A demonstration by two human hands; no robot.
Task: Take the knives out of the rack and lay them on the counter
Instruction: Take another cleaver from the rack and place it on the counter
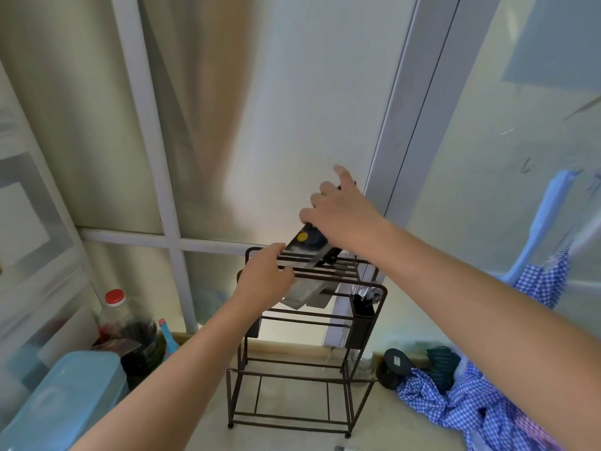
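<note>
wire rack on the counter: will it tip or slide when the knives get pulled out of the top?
Probably light: the rack is thin open wire with bare lower shelves. It stands tall on small feet with the cleaver up top, so likely top-heavy and apt to tip. The left hand grips its top rail, seemingly steadying it.

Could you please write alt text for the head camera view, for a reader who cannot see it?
A person's right hand grips the handle of a cleaver at the top of a dark wire rack on a pale counter, while the left hand steadies the rack's top rail.
</note>
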